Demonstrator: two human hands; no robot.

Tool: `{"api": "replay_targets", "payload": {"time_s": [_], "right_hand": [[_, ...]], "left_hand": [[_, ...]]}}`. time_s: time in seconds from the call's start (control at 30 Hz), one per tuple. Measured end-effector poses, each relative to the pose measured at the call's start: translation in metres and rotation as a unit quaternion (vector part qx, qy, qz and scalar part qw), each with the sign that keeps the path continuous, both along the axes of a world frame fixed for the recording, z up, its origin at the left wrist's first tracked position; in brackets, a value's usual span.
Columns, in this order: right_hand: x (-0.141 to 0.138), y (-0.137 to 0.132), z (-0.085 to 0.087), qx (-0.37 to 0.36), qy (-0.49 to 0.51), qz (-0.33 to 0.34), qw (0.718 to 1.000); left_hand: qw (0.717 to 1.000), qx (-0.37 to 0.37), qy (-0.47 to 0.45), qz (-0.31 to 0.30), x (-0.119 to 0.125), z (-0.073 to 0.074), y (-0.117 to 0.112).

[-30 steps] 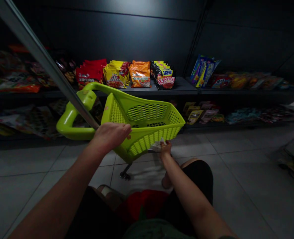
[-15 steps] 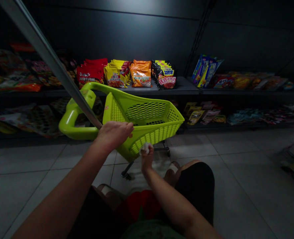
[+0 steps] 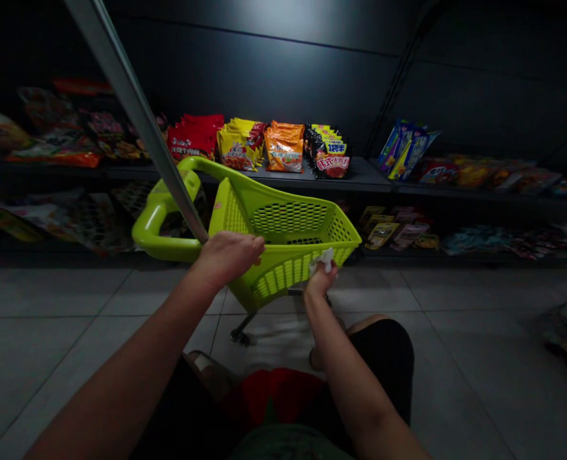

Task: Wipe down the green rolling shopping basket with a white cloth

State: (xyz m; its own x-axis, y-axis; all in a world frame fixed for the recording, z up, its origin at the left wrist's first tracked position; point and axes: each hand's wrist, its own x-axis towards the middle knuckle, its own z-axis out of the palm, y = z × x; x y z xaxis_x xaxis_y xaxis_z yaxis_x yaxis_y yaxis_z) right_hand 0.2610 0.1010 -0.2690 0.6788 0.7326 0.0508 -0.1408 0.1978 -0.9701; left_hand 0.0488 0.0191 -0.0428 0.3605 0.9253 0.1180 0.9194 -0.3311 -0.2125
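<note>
A lime-green shopping cart (image 3: 283,271) stands before me, its perforated basket pointing right and its looped handle (image 3: 151,223) on the left. My left hand (image 3: 230,252) is closed over the near rim of the basket, close to the foot of a grey metal pole (image 3: 142,115). Farther right, my right hand (image 3: 322,279) is closed around a crumpled white tissue (image 3: 324,259), up against the slatted near side of the basket. Part of that side is hidden behind the hand.
Behind the cart runs a dark shelf (image 3: 360,183) with red, yellow, orange and black noodle packets (image 3: 286,150). Blue snack packs (image 3: 408,150) stand to the right. More bags (image 3: 381,233) lie on the lower shelf. The cart's leg and caster (image 3: 241,333) rest on the tiled floor (image 3: 383,291).
My right hand has moved right and up along the basket's side with the tissue. The left hand keeps its hold on the rim. My view has shifted slightly.
</note>
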Motion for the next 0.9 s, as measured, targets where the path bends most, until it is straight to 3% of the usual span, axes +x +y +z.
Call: {"api": "replay_targets", "payload": {"time_s": [0.1, 0.13, 0.2, 0.23, 0.27, 0.33, 0.4, 0.43, 0.5, 0.57, 0.63, 0.7, 0.8, 0.9], "right_hand": [[-0.085, -0.063, -0.026, -0.015, -0.028, 0.087, 0.996], [-0.107, -0.082, -0.033, -0.006, -0.054, 0.145, 0.988], [-0.129, -0.105, -0.041, 0.018, -0.106, 0.251, 0.962], [-0.126, -0.107, -0.042, 0.027, -0.123, 0.285, 0.95], [-0.115, -0.102, -0.04, 0.03, -0.123, 0.294, 0.947], [-0.07, -0.074, -0.03, 0.02, -0.076, 0.232, 0.97], [-0.009, -0.034, -0.012, 0.001, -0.005, 0.091, 0.996], [0.021, -0.013, -0.002, -0.005, 0.023, -0.01, 1.0], [0.068, 0.02, 0.017, -0.013, 0.036, -0.108, 0.993], [0.083, 0.034, 0.028, -0.021, 0.041, -0.161, 0.986], [0.06, 0.027, 0.026, -0.014, 0.035, -0.158, 0.987], [0.007, -0.001, 0.011, 0.013, 0.008, -0.088, 0.996], [-0.082, -0.06, -0.02, 0.054, -0.051, 0.118, 0.99], [-0.123, -0.099, -0.039, 0.087, -0.135, 0.298, 0.941]], "left_hand": [[1.0, 0.011, -0.003, -0.002, -0.001, 0.0, 0.0], [1.0, 0.016, -0.002, -0.001, -0.002, 0.0, 0.0], [1.0, 0.02, 0.002, 0.001, -0.005, 0.001, -0.002], [1.0, 0.02, 0.004, 0.002, -0.006, 0.001, -0.003], [1.0, 0.02, 0.004, 0.001, -0.008, 0.001, -0.004], [1.0, 0.023, 0.003, -0.003, -0.011, 0.001, -0.006], [1.0, 0.027, -0.001, -0.007, -0.013, -0.001, -0.006], [1.0, 0.028, -0.003, -0.009, -0.014, -0.001, -0.006], [0.999, 0.03, -0.007, -0.012, -0.013, -0.003, -0.006], [0.999, 0.031, -0.009, -0.015, -0.011, -0.003, -0.006], [0.999, 0.027, -0.01, -0.02, -0.008, -0.003, -0.006], [0.999, 0.025, -0.01, -0.02, -0.006, -0.002, -0.005], [0.999, 0.03, -0.005, -0.01, -0.005, -0.002, -0.003], [0.999, 0.035, 0.003, -0.003, -0.01, -0.003, -0.002]]}}
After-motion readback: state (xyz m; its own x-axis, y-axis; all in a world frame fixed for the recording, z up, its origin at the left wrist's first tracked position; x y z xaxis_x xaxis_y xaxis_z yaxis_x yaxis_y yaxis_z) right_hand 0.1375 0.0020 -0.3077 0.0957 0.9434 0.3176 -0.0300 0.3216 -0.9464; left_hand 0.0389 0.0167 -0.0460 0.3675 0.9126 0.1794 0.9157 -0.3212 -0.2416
